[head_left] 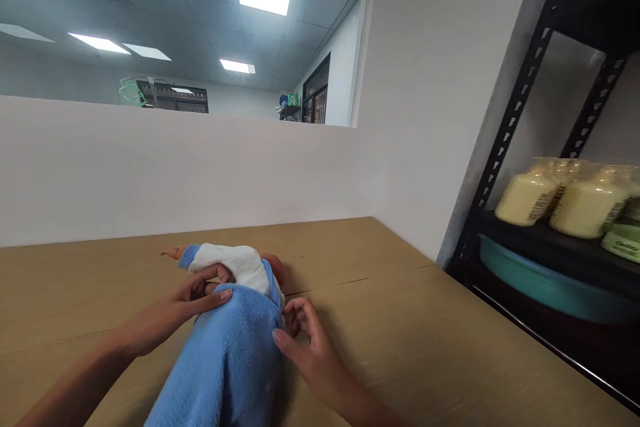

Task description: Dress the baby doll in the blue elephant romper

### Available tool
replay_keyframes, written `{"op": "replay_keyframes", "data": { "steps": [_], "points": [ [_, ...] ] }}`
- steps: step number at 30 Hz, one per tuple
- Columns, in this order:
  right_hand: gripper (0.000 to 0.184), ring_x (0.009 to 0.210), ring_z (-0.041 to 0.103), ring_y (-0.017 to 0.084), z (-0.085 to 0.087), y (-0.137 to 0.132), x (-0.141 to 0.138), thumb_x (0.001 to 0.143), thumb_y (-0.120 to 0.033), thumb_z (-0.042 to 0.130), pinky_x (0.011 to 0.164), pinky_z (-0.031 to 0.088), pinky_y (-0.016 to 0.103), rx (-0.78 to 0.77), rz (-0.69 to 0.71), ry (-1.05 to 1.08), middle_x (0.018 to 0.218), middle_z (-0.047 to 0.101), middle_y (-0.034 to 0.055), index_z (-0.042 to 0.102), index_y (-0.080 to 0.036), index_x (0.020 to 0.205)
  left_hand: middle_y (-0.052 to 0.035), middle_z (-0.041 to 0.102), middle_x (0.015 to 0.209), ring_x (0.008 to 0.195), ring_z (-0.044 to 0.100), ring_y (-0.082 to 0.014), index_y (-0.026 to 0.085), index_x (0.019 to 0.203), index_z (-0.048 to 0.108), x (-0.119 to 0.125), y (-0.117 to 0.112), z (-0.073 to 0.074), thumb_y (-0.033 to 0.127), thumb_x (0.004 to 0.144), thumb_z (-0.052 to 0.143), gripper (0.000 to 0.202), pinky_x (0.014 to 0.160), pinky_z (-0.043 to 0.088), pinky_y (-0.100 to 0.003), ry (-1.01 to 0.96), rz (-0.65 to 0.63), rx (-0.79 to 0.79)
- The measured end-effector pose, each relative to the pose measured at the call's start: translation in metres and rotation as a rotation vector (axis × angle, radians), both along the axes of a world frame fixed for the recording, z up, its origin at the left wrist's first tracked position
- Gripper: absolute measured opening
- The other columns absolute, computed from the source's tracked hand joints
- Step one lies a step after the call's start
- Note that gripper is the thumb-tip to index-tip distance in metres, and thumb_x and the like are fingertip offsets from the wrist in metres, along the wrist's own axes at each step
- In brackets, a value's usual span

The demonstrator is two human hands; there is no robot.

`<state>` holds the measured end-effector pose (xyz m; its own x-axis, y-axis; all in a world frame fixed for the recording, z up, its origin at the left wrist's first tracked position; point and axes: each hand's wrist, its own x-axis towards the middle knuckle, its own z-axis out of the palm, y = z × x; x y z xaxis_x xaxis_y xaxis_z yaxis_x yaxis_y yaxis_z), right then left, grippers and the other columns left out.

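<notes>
A doll (235,260) lies on the table, dressed in a fuzzy white top and a blue fleece garment (240,333). One doll hand (173,253) sticks out of a blue-cuffed white sleeve toward the left. Part of its reddish-brown head (275,268) shows behind the shoulder; the rest is hidden. My left hand (200,297) pinches the upper left edge of the blue garment, its thumb on top and fingers under the sleeve. On the other side, my right hand (307,340) has curled fingers and thumb closed at the garment's right edge, near the blue strap.
The brown tabletop (370,320) meets a white half wall (200,173) with a window above it. To the right stands a black metal shelf (545,237) holding wrapped pale yellow bottles (527,197), a green container (623,237) and, lower down, a teal basin (545,283).
</notes>
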<state>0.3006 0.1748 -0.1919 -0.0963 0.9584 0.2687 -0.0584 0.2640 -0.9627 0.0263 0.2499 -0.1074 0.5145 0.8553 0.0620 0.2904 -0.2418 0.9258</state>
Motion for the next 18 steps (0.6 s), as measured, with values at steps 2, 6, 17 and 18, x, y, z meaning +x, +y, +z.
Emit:
{"op": "replay_keyframes", "data": {
  "steps": [2, 6, 17, 18],
  "points": [
    [0.042, 0.096, 0.057, 0.022, -0.013, -0.010, 0.004, 0.086, -0.042, 0.082, 0.095, 0.044, 0.041, -0.003, 0.041, -0.010, 0.102, 0.060, 0.0014, 0.055, -0.024, 0.112, 0.0021, 0.051, 0.097, 0.096, 0.049, -0.0231, 0.028, 0.101, 0.058, 0.003, -0.002, 0.003, 0.062, 0.098, 0.068, 0.035, 0.083, 0.044, -0.028, -0.037, -0.037, 0.031],
    [0.046, 0.112, 0.064, 0.027, -0.025, -0.019, 0.000, 0.085, -0.037, 0.084, 0.105, 0.046, 0.047, 0.001, 0.094, 0.020, 0.118, 0.068, 0.0067, 0.058, -0.024, 0.120, 0.0030, 0.045, 0.094, 0.092, 0.044, -0.0212, 0.028, 0.101, 0.055, 0.005, -0.004, 0.003, 0.060, 0.101, 0.065, 0.033, 0.082, 0.041, -0.028, -0.080, -0.051, 0.017],
    [0.019, 0.093, 0.058, 0.022, 0.003, -0.029, -0.010, 0.084, -0.032, 0.080, 0.089, 0.047, 0.037, -0.094, 0.138, -0.151, 0.097, 0.062, 0.0012, 0.070, -0.023, 0.096, 0.0002, 0.061, 0.101, 0.097, 0.056, -0.0257, 0.031, 0.111, 0.062, 0.015, -0.013, 0.001, 0.062, 0.092, 0.074, 0.039, 0.082, 0.050, -0.031, -0.131, 0.039, -0.038],
    [0.017, 0.092, 0.057, 0.021, 0.006, -0.032, -0.010, 0.084, -0.032, 0.079, 0.087, 0.046, 0.036, -0.098, 0.148, -0.168, 0.097, 0.061, 0.0011, 0.070, -0.023, 0.095, -0.0011, 0.064, 0.104, 0.098, 0.057, -0.0274, 0.030, 0.114, 0.063, 0.017, -0.014, 0.002, 0.063, 0.090, 0.076, 0.042, 0.083, 0.051, -0.033, -0.137, 0.063, -0.033]
  ]
}}
